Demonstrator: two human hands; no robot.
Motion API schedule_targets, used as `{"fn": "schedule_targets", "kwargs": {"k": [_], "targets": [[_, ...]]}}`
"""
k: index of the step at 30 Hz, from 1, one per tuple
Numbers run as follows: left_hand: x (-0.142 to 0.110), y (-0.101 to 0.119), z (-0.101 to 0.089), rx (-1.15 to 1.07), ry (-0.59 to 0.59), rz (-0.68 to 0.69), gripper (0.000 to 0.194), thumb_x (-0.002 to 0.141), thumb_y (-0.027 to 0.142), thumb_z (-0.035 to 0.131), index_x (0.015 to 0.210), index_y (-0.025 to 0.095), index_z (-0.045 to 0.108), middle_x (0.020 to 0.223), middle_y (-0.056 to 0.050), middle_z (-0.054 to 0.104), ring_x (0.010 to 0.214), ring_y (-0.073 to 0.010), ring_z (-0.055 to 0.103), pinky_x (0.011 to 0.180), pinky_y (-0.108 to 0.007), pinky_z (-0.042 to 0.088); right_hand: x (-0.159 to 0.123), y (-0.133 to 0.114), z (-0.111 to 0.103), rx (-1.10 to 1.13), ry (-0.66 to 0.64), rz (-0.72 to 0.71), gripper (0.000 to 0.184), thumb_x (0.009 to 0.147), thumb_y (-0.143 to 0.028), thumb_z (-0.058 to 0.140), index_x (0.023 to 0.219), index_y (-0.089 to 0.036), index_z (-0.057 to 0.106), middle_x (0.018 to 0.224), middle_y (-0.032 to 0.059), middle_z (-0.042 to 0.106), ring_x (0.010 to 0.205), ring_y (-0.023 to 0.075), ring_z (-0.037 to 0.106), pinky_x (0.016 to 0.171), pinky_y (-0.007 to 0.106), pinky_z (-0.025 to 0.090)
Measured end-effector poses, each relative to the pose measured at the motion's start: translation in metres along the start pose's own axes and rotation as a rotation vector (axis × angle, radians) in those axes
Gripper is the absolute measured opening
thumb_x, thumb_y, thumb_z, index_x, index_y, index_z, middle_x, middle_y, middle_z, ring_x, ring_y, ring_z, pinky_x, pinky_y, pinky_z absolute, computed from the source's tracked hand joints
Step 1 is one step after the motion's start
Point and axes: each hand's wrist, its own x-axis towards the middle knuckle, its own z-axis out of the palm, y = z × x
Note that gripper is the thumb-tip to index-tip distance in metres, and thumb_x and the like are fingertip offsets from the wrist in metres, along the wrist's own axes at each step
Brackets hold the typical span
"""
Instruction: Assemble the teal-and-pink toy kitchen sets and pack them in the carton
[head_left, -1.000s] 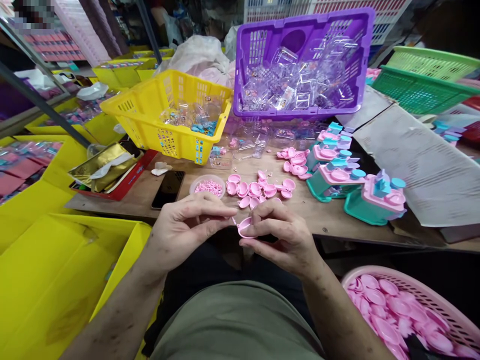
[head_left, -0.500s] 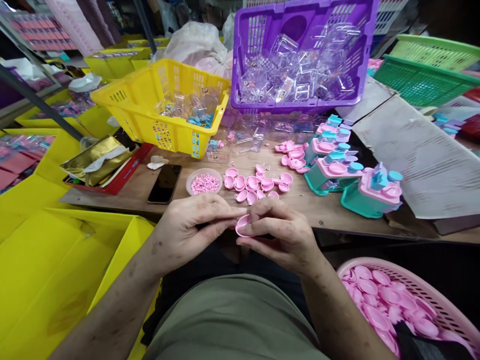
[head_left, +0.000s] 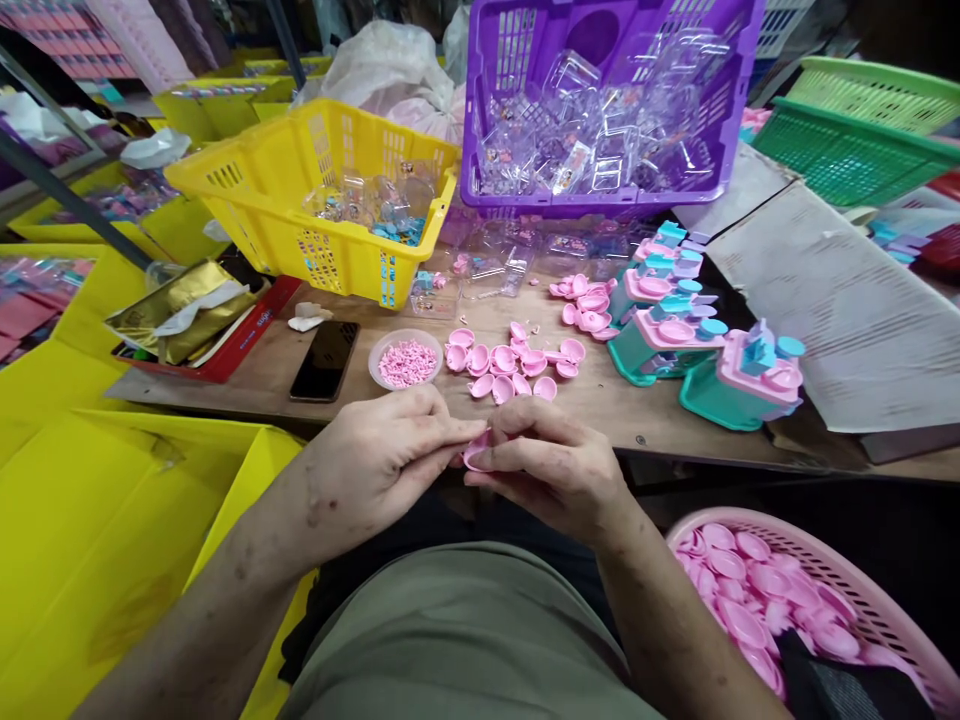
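Observation:
In front of my body, at the table's near edge, my right hand is closed around a small pink oval plastic shell, hollow side showing. My left hand is closed in a pinch at the shell's left rim; whatever lies between its fingertips is too small and covered to make out. Just beyond the hands, several similar pink shells lie scattered on the wooden table. Left of them stands a round clear tub of tiny pink pieces.
A phone lies left of the tub. Behind are a yellow basket and a purple crate with clear plastic packs. Teal-and-pink toy units stand at right. Low right is a pink basket of pink parts; a yellow box sits left.
Both hands have shifted slightly left with the shell, which is turned a little so less of its hollow shows. The whole view has shifted slightly.

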Motion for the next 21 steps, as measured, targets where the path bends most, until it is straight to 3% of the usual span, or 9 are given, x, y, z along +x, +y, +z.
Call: {"fn": "schedule_targets", "kwargs": {"k": [8,12,17,19,21], "targets": [[0.008,-0.02,0.002,-0.262,-0.024,-0.071,0.025,0.103,0.01,0.076,0.117,0.025,0.09,0.085,-0.001,0.082,0.074,-0.0125,0.075,0.075,-0.02,0.061,-0.003,0.0,0.008,-0.015,0.072,-0.011,0.019,0.105,-0.017,0.082,0.123,-0.024,0.078,0.102,0.0046,0.074,0.09,0.0172,0.076,0.081,0.03,0.068],[0.005,-0.026,0.008,-0.309,-0.03,-0.143,0.024,0.103,0.014,0.077,0.119,0.025,0.09,0.091,-0.003,0.085,0.076,-0.0138,0.077,0.075,-0.021,0.062,-0.001,0.0,0.007,-0.037,0.062,0.02,0.014,0.104,-0.022,0.085,0.117,-0.022,0.079,0.102,0.0051,0.074,0.09,0.0168,0.076,0.081,0.03,0.068],[0.006,-0.032,-0.002,-0.202,0.02,-0.209,0.047,0.109,0.033,0.075,0.155,0.028,0.072,0.122,-0.007,0.084,0.101,-0.0192,0.08,0.09,-0.026,0.063,0.013,0.0,-0.004,-0.095,0.09,0.086,0.006,0.104,-0.026,0.086,0.107,-0.023,0.081,0.094,0.0024,0.07,0.086,0.0156,0.073,0.078,0.029,0.065],[0.008,-0.043,-0.016,-0.047,0.13,-0.225,0.044,0.11,0.042,0.072,0.152,0.028,0.073,0.125,-0.007,0.082,0.104,-0.0211,0.077,0.091,-0.029,0.061,0.015,0.004,-0.015,-0.15,0.102,0.131,0.006,0.103,-0.026,0.087,0.106,-0.024,0.082,0.095,0.0025,0.07,0.087,0.0165,0.073,0.079,0.031,0.066],[0.009,-0.064,-0.031,0.19,0.213,-0.251,0.033,0.111,0.048,0.066,0.131,0.027,0.082,0.12,-0.006,0.081,0.105,-0.0245,0.074,0.092,-0.033,0.057,0.006,0.014,-0.029,-0.234,0.141,0.194,0.004,0.103,-0.027,0.086,0.105,-0.025,0.083,0.099,0.004,0.073,0.09,0.0184,0.074,0.084,0.034,0.067]]}}
